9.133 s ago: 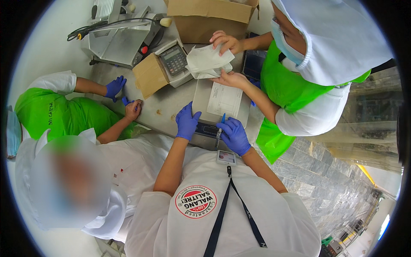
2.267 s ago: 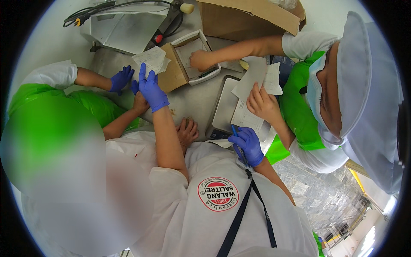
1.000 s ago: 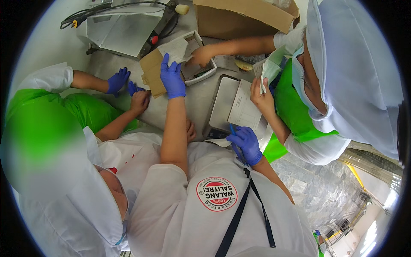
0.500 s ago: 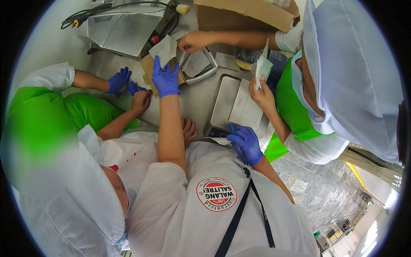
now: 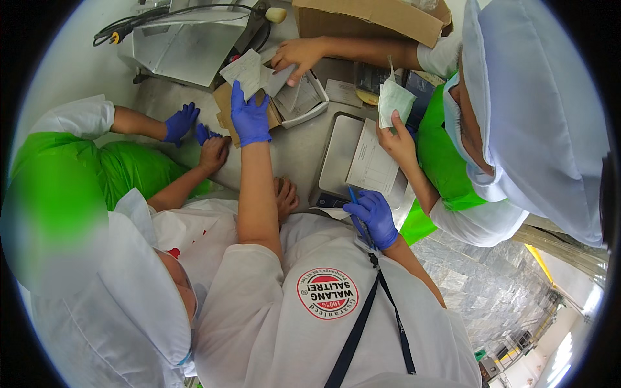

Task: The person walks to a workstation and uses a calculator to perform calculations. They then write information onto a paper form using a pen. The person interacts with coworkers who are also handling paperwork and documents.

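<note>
My left hand, in a blue glove, reaches over the table with a handwritten paper slip at its fingertips. The other fingers are spread above a piece of brown cardboard. Closed around a blue pen is my gloved right hand, near the front edge of a flat silver scale. A printed form lies on the scale. Beyond my left hand, a white basket holds papers, and a co-worker's bare hand grips a pale card over it.
The right-hand co-worker's other hand holds a pale green face mask. At left, another person's blue-gloved hand rests on the table. A metal machine with a black cable and a cardboard box stand at the back.
The co-worker's hand over the basket has turned and lifted a pale card. The green mask now faces more toward me. The slip at my left hand tilts differently; my right hand barely moved.
</note>
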### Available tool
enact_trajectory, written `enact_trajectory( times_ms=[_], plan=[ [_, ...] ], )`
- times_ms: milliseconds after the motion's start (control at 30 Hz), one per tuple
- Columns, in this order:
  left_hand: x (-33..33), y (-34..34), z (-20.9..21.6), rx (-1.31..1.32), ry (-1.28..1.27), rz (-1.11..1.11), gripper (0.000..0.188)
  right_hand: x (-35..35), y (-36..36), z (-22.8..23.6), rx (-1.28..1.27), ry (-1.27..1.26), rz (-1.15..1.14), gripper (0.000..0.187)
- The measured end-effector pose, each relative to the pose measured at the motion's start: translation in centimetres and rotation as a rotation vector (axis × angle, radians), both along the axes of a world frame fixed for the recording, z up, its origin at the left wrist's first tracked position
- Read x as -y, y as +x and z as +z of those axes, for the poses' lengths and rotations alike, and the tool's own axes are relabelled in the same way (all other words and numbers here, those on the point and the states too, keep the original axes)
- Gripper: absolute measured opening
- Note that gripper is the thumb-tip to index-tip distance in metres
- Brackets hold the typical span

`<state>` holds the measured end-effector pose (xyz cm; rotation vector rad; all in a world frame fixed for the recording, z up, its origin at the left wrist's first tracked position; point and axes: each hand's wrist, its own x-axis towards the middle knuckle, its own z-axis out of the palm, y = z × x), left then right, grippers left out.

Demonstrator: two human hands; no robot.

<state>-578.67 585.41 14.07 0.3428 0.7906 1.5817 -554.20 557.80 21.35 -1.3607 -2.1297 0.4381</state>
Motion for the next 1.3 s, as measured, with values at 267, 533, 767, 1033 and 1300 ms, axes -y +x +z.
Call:
enact_trajectory(
  times_ms=[267,533,767,1033,1300],
  plan=[
    [-0.1,0.6,1.0,-0.173,-0.115,-0.118,0.049,0.0,-0.1,0.1,0.004,-0.026,0.015,0.036],
    [-1.6,1.3,0.3,-0.328,-0.053,-0.139,0.051,0.1,-0.2,0.4,0.022,0.002,0.000,0.036],
    [-3.5,1.8,-1.0,-0.313,-0.072,-0.296,0.055,0.3,-0.2,0.2,0.014,-0.007,0.002,0.037],
    [-4.0,2.6,-1.1,-0.566,-0.133,-0.495,0.050,0.4,-0.3,0.0,-0.003,0.001,-0.004,0.037],
    [-4.5,1.8,-0.6,-0.362,-0.009,-0.319,0.050,0.5,-0.2,-0.4,0.015,0.009,-0.012,0.036]
  ],
)
